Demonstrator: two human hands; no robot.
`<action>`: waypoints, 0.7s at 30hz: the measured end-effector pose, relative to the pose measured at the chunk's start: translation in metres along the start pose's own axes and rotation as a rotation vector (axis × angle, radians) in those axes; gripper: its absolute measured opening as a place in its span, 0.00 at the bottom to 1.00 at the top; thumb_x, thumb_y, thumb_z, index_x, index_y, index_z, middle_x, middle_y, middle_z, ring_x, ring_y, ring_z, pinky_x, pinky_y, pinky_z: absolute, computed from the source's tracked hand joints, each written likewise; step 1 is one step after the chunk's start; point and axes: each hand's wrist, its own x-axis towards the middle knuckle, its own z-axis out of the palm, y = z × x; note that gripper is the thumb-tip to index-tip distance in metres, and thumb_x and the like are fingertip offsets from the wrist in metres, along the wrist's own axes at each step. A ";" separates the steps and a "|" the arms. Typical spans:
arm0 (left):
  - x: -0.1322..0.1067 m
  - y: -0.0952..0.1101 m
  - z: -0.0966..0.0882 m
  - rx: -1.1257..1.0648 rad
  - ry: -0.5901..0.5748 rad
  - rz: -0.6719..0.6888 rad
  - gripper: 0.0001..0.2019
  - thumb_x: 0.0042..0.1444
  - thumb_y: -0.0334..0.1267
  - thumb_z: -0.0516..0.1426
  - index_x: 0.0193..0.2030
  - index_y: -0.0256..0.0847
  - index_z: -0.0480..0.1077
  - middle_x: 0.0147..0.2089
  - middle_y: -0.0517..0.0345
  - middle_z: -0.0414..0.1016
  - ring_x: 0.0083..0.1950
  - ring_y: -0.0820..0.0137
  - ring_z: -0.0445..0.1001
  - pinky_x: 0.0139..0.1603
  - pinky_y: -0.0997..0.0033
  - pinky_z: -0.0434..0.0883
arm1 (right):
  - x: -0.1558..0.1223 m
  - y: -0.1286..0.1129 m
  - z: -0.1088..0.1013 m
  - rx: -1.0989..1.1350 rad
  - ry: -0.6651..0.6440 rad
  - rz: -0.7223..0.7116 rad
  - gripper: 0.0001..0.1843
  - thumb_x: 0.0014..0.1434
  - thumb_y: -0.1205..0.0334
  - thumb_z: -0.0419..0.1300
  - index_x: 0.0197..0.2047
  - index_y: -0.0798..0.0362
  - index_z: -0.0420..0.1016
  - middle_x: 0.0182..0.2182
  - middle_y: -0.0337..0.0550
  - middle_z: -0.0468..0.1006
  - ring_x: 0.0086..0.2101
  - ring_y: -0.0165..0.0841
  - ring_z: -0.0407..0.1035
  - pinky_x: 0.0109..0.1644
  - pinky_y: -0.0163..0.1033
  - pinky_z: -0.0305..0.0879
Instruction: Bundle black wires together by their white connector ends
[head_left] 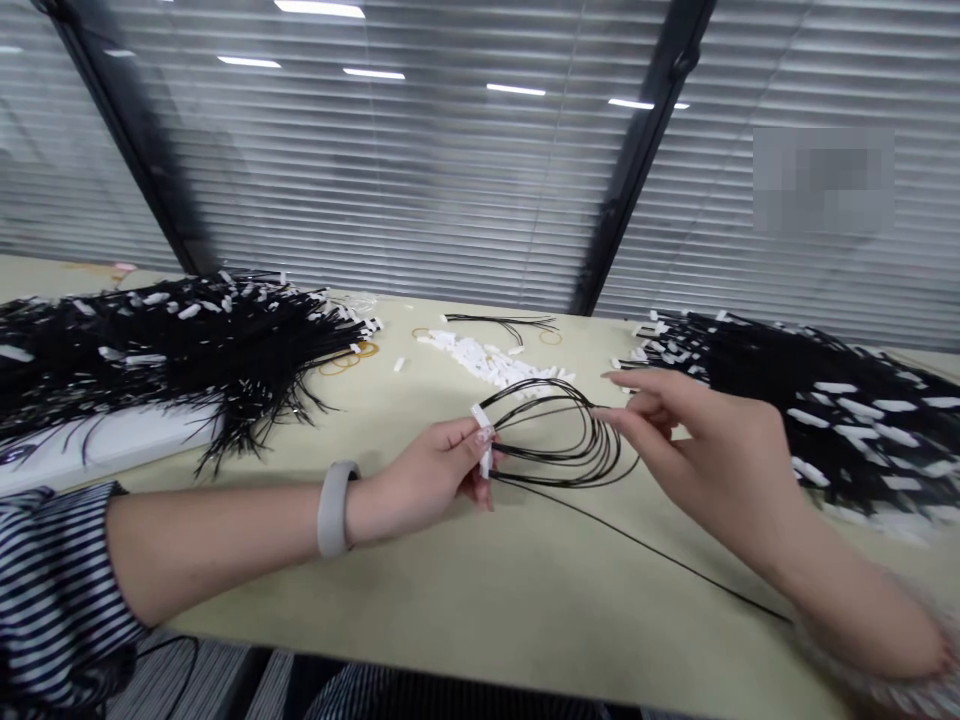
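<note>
My left hand [450,465] pinches a white plastic connector [484,440] between thumb and fingers, above the table. Thin black wires [592,470] run out of the connector and curve round in several loops to its right. One longer wire [660,550] leaves the lower end of the connector and stretches down to the right, passing behind my right wrist. At the far side of the loops is my right hand [697,450], its thumb and index finger apart and the other fingers curled. One fingertip overlaps the loops; whether it touches them I cannot tell.
Large piles of black wires with white connectors lie at the left [172,340] and right [840,410]. Loose white connectors [480,360] are heaped behind my hands, near a small wire bundle [502,320]. Yellow rubber bands [352,360] lie beside the left pile. Blinds [390,180] stand behind the table.
</note>
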 end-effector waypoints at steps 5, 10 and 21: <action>0.002 -0.001 -0.001 -0.109 0.173 0.059 0.12 0.58 0.44 0.50 0.30 0.36 0.62 0.31 0.61 0.65 0.24 0.80 0.64 0.29 0.72 0.68 | 0.001 0.000 -0.003 0.081 -0.412 0.146 0.18 0.58 0.48 0.51 0.28 0.52 0.70 0.15 0.34 0.66 0.17 0.23 0.58 0.21 0.30 0.52; 0.003 0.002 0.002 -0.148 0.263 0.049 0.10 0.59 0.41 0.49 0.31 0.36 0.62 0.30 0.61 0.64 0.24 0.79 0.63 0.28 0.72 0.68 | -0.007 -0.006 0.009 -0.188 -0.727 0.048 0.15 0.58 0.51 0.49 0.33 0.48 0.74 0.21 0.41 0.72 0.24 0.31 0.66 0.26 0.34 0.52; 0.004 0.006 0.003 -0.241 0.288 0.010 0.10 0.60 0.38 0.48 0.30 0.36 0.62 0.31 0.60 0.65 0.24 0.79 0.62 0.29 0.71 0.66 | -0.012 -0.011 0.020 -0.169 -0.682 0.015 0.16 0.61 0.59 0.45 0.39 0.47 0.73 0.23 0.42 0.74 0.24 0.34 0.68 0.25 0.36 0.55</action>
